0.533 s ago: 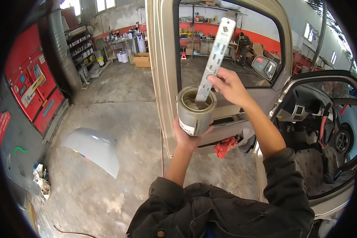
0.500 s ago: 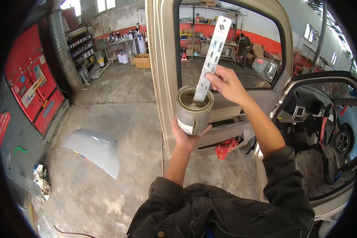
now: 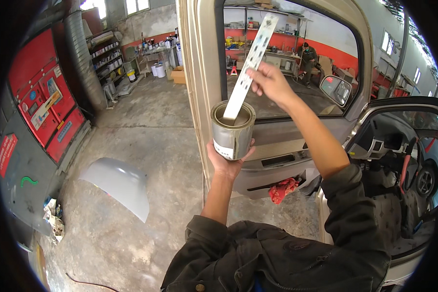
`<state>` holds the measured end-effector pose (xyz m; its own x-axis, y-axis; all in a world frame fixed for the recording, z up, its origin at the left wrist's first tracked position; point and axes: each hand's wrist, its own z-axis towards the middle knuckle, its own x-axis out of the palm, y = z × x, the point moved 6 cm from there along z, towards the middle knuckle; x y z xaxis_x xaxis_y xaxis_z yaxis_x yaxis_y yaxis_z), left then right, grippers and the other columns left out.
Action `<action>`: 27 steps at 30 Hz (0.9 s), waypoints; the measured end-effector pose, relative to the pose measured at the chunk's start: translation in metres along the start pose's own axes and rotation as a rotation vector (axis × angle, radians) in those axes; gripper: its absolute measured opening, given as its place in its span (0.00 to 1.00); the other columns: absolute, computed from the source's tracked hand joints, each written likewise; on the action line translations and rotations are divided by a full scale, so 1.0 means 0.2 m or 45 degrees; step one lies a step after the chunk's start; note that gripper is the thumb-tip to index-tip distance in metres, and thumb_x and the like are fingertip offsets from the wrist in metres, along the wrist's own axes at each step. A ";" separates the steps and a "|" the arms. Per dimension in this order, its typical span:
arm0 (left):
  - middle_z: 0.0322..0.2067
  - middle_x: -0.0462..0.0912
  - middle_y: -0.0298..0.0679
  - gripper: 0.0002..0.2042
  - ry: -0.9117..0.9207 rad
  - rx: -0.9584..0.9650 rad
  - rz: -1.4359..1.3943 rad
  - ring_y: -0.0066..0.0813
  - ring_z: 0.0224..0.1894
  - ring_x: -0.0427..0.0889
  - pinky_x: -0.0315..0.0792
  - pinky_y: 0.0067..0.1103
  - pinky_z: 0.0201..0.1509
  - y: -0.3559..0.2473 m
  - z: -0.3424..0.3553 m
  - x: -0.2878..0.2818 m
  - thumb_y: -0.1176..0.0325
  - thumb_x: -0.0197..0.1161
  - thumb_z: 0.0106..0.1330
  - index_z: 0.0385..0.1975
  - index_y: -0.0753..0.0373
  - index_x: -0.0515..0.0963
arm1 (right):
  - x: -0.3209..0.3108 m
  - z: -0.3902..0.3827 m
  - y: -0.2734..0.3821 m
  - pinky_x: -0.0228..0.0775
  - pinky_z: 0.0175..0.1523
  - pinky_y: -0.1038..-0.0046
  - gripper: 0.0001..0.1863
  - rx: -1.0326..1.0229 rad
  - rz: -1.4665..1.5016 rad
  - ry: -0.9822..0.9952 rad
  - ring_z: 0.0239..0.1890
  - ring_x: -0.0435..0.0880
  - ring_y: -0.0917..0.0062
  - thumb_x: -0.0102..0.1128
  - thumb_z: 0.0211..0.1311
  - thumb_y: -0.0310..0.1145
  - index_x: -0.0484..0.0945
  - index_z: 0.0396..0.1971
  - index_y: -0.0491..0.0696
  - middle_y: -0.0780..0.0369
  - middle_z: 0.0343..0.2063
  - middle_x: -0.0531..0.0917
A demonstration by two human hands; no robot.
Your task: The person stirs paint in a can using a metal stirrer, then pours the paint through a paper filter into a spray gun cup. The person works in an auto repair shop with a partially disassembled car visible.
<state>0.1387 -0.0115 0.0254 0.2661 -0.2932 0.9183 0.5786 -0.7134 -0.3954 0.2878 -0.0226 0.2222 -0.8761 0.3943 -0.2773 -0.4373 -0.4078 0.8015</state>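
My left hand (image 3: 225, 163) is closed around the lower part of an open metal paint can (image 3: 232, 138), holding it up from below. A flat, pale stirring stick (image 3: 247, 73) with dark marks along its length stands tilted in the can, its lower end inside and its top leaning right. My right hand (image 3: 271, 85) pinches the stick about halfway up, above the can's rim. The contents show as a greyish surface inside the can; how deep the stick goes is hidden.
Behind the can stands an open beige car door (image 3: 277, 131) with a red cloth (image 3: 283, 190) in its lower pocket. A grey curved panel (image 3: 119, 185) lies on the concrete floor at left. A red cabinet (image 3: 46, 97) is far left; a seated person (image 3: 308, 63) shows through the window.
The stick and my right hand have shifted left within the can, and the stick leans slightly more. The can has moved a little left and up. The view has turned slightly.
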 end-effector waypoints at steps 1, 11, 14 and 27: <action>0.56 0.80 0.54 0.38 -0.003 0.005 0.010 0.62 0.52 0.82 0.79 0.51 0.55 0.01 0.00 -0.01 0.39 0.33 0.69 0.67 0.62 0.69 | -0.04 0.03 0.01 0.67 0.26 0.84 0.10 0.013 0.011 -0.035 0.24 0.74 0.89 0.57 0.77 0.36 0.80 0.42 0.44 0.68 0.30 0.82; 0.59 0.77 0.52 0.37 -0.015 0.032 -0.047 0.64 0.54 0.80 0.77 0.52 0.58 0.04 0.05 -0.04 0.38 0.35 0.71 0.70 0.58 0.66 | -0.14 0.24 0.07 0.67 0.25 0.81 0.12 -0.179 -0.013 0.003 0.21 0.74 0.87 0.58 0.76 0.37 0.80 0.41 0.42 0.66 0.23 0.79; 0.61 0.76 0.52 0.37 -0.009 0.059 -0.070 0.65 0.55 0.79 0.76 0.52 0.59 0.05 0.05 -0.05 0.38 0.35 0.71 0.71 0.58 0.65 | -0.13 0.28 0.06 0.67 0.25 0.81 0.12 -0.178 -0.008 0.049 0.22 0.74 0.87 0.57 0.77 0.37 0.80 0.42 0.42 0.67 0.24 0.80; 0.59 0.77 0.50 0.34 -0.054 0.176 -0.052 0.67 0.58 0.75 0.77 0.52 0.59 0.09 0.08 -0.02 0.39 0.41 0.72 0.66 0.59 0.70 | -0.08 0.33 0.04 0.66 0.27 0.75 0.12 -0.349 0.082 0.241 0.23 0.76 0.85 0.58 0.76 0.35 0.78 0.40 0.40 0.65 0.22 0.79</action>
<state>0.1597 -0.0135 0.0142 0.2704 -0.2365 0.9333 0.6894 -0.6291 -0.3591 0.3111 0.0211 0.2684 -0.9146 0.2110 -0.3449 -0.3956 -0.6433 0.6554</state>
